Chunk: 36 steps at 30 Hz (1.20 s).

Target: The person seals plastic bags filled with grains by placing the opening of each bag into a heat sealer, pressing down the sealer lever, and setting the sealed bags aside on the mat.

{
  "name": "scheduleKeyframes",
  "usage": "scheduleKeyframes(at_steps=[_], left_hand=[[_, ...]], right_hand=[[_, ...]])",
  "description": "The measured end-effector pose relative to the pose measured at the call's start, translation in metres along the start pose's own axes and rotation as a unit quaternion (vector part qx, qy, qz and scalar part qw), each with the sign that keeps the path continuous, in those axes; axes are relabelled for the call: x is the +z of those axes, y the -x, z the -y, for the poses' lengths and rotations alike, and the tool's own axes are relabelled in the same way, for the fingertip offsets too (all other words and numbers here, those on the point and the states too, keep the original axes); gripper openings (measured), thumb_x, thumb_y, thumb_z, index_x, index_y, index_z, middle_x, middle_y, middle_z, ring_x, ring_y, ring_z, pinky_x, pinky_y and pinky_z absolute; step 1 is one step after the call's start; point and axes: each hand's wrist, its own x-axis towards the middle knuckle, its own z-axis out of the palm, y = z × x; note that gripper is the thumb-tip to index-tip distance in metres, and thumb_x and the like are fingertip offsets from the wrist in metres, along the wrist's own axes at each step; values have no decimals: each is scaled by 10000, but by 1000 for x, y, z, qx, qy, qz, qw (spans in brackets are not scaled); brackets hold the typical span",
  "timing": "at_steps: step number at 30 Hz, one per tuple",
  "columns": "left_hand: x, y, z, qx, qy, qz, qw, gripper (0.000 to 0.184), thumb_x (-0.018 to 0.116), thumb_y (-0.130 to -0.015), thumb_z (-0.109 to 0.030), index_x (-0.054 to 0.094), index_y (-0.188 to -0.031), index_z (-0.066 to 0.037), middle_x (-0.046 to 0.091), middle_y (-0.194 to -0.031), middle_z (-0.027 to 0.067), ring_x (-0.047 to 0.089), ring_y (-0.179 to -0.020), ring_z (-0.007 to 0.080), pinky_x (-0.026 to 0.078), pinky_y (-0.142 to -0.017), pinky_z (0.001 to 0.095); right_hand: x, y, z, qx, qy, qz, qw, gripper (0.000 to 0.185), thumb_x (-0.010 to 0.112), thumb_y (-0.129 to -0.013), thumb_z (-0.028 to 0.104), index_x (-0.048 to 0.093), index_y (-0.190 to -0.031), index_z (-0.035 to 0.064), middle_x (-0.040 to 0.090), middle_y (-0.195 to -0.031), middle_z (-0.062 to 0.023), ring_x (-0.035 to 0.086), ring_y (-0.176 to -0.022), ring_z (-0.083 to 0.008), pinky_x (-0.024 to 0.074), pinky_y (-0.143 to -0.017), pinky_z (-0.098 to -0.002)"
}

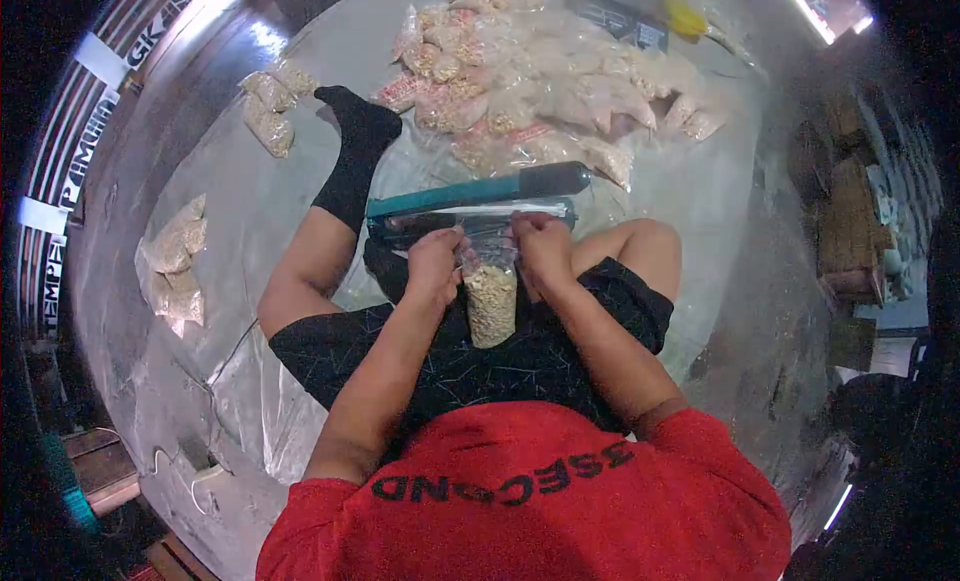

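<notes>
Pinching with the left hand the upper left edge of a narrow clear plastic bag, filled in its lower part with small pale pieces. Pinching the upper right edge of the same bag with the right hand. Fingers of both hands bent and nearly closed, with only thin film between. Cannot tell the exact place of each fingertip. Hanging almost upright between the two hands: the filled part of the bag, in front of dark patterned shorts. Cannot tell from this angle whether touching the cloth or not.

Just beyond the hands, lying crosswise: a long teal and black bar-shaped device, with its upper arm raised from its lower part. Close to its left end, a leg in a black sock.

Farther away, on a pale sheet, a large heap of filled clear bags, some with red print. Near the sock, a small group of similar bags; farther left, another small group.
</notes>
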Motion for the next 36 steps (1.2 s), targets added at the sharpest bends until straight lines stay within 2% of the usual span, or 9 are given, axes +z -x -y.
scheduleKeyframes(at_steps=[5,10,14,16,18,21,23,31,36], left_hand=[[-11,-16,12,23,-78,14,997,131,632,-961,-139,620,-1025,-24,644,-834,74,633,-662,182,539,-539,341],[2,5,-4,60,-70,-13,996,163,669,-964,-157,637,-1017,-7,643,-823,46,616,-641,139,502,-524,292],[7,50,-19,134,-160,-3,978,188,666,-978,-175,641,-1029,5,667,-840,47,641,-697,126,531,-610,278],[8,82,-25,237,-304,-8,923,245,655,-991,-229,663,-1062,5,702,-884,66,677,-776,160,543,-742,302],[8,108,-22,252,-285,5,925,227,634,-1003,-211,671,-1054,7,709,-880,68,682,-788,157,545,-749,302],[10,127,-15,296,-294,27,908,213,565,-1042,-178,674,-1073,3,724,-884,72,691,-802,156,548,-769,302],[11,131,-13,320,-285,35,903,228,544,-1053,-190,661,-1099,0,730,-909,90,698,-815,162,554,-775,308],[18,160,-29,283,-222,40,932,247,545,-1056,-198,636,-1116,24,707,-926,95,694,-814,144,562,-759,275],[9,134,-25,264,-234,28,935,243,590,-1037,-204,636,-1110,24,698,-905,83,694,-797,140,567,-728,275]], right_hand=[[1,-7,-11,66,7,15,998,217,646,-925,174,734,-963,-20,720,-798,-82,644,-696,-165,484,-609,-333],[-14,10,21,111,30,58,992,217,656,-954,200,709,-961,-10,705,-774,-66,620,-660,-136,465,-552,-314],[-29,29,3,22,-9,100,995,183,627,-996,184,667,-1059,17,703,-821,-52,629,-692,-101,475,-562,-263],[-44,58,24,-16,-14,98,995,170,625,-1001,170,653,-1086,25,703,-841,-50,634,-712,-90,483,-586,-241],[-59,82,44,-36,-29,86,995,220,710,-941,145,702,-1126,26,739,-1029,-60,668,-890,-137,542,-792,-299],[-52,92,63,-98,-154,132,974,198,750,-914,138,714,-1076,29,739,-954,-45,664,-851,-117,542,-780,-281],[-62,94,64,-67,-102,142,982,189,759,-905,130,721,-1060,29,737,-924,-39,665,-832,-111,543,-765,-277],[-77,110,83,-31,-44,146,988,177,746,-919,166,750,-1050,45,731,-860,-41,665,-795,-106,545,-730,-279],[-75,96,76,-56,-49,144,987,201,691,-967,208,745,-1060,38,747,-966,-65,684,-882,-140,543,-824,-300]])
